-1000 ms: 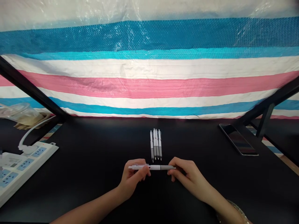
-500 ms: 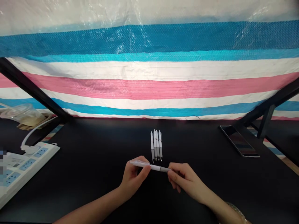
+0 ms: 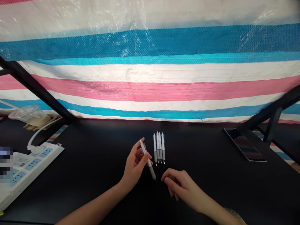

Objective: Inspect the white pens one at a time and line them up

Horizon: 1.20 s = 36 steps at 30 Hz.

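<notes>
My left hand (image 3: 134, 167) pinches a white click pen (image 3: 149, 162) with a grey grip. The pen slants, its clip end up by the forefinger and its tip pointing down toward the right. Just right of that tip, my right hand (image 3: 180, 187) hovers with loosely curled fingers and nothing visible in them; thumb and forefinger are slightly apart. Beyond both hands, several matching white pens (image 3: 159, 147) lie side by side on the black table (image 3: 112, 134), tips toward me.
A white power strip (image 3: 35, 168) with a plugged-in cable lies at the left edge. Behind it are a plastic cup (image 3: 32, 115) and black frame bars (image 3: 39, 89). A phone (image 3: 243, 143) rests at the right. Striped sheeting (image 3: 150, 90) hangs along the back.
The pen has turned from nearly level to steeply slanted, tip down. My right hand has let go of its grip end and is now apart from it. The view has shifted slightly.
</notes>
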Tool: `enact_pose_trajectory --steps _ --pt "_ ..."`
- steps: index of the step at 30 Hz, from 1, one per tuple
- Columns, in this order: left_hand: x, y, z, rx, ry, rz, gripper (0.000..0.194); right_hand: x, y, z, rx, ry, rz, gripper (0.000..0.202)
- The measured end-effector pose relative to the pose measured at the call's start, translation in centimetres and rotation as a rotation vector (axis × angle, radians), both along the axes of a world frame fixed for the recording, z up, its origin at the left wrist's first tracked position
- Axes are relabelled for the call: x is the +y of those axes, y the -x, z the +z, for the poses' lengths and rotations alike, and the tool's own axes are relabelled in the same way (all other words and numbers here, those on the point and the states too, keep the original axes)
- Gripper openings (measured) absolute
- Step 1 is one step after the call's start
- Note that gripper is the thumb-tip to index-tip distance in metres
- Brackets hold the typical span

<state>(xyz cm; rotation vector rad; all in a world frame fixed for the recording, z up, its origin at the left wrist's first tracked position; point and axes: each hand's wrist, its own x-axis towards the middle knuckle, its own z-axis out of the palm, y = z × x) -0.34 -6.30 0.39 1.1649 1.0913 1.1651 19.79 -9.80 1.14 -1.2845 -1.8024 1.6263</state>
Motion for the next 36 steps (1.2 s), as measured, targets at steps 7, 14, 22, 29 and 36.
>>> enact_pose_trajectory --steps 7,14,22,29,36 --pt "0.31 -0.13 -0.04 0.01 -0.027 -0.032 0.048 -0.05 0.03 -0.06 -0.001 0.021 -0.001 0.029" --pt "0.3 -0.2 0.2 0.064 -0.006 -0.047 0.054 -0.06 -0.05 -0.26 0.013 0.02 0.0 0.029" --pt "0.22 -0.2 0.47 0.078 -0.023 -0.064 0.044 -0.11 0.0 -0.63 0.01 0.027 -0.014 0.028" --pt "0.44 -0.14 0.14 0.044 -0.015 -0.058 0.056 -0.02 0.04 -0.49 0.029 0.046 -0.014 0.025" --pt "0.57 0.0 0.25 0.048 -0.008 -0.062 0.044 0.01 -0.01 -0.58 0.031 0.034 -0.012 0.024"
